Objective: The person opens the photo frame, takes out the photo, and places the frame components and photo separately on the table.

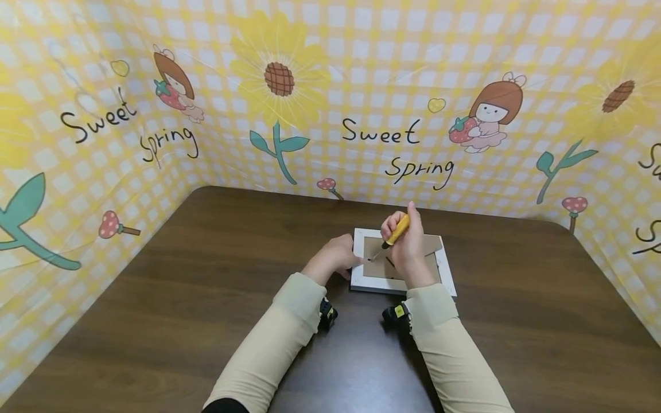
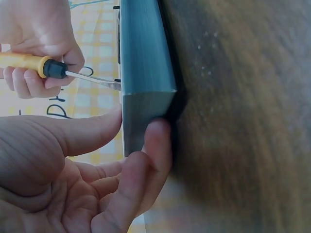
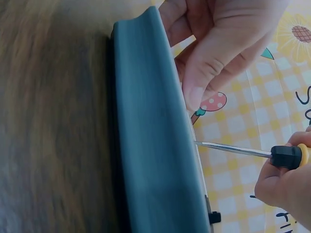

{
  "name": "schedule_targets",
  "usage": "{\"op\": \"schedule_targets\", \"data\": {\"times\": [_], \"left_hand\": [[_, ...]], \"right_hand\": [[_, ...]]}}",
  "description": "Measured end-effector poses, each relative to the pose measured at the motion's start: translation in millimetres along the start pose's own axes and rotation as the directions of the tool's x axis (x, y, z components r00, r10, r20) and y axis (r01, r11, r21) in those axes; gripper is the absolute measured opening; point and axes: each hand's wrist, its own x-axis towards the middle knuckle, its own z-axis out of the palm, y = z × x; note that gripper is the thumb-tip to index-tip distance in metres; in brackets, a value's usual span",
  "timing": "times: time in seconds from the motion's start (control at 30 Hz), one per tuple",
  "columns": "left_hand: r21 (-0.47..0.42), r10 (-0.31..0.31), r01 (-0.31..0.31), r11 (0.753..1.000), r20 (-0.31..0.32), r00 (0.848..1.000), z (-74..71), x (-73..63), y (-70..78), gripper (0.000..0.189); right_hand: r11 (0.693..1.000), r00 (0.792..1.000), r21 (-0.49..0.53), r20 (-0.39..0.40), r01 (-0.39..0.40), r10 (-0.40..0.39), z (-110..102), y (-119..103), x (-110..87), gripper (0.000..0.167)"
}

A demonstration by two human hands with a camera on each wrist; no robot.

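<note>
A: What takes up most of the head view?
B: A yellow-and-white checked fabric backdrop, printed with flowers and "Sweet Spring" lettering. Before it spreads a dark brown wood-grain table.
A: And the person?
B: Two arms in cream cuffed fabric sleeves reach over the table from the near side.
A: Where is the thing being worked on?
B: The white rectangular picture frame lies flat on the table, towards the far side, its tan flat backing board facing up.
A: How is the left hand placed?
B: At the frame's left end, clamped on that edge: thumb at the upper face, fingers against the side.
A: The right hand?
B: Over the frame, fingers wrapped tightly round a yellow-handled screwdriver with a black collar and slim metal shaft. It slants down leftward, its tip near the left rim.
A: Anything smaller?
B: A black box-shaped wrist camera sits at each wrist, and small dark tabs show around the board's edge. One is just beside the tip; whether they touch, I can't tell.
</note>
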Motion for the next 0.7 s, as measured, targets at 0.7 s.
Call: {"op": "schedule_targets", "data": {"times": [0.7], "left_hand": [[0.010,0.005,-0.004,1.000,-0.012,1.000,-0.3,-4.1,-1.6,0.031]], "right_hand": [[0.973,0.986,-0.199,0.144,0.118,-0.090,1,-25,-1.4,0.055]]}}
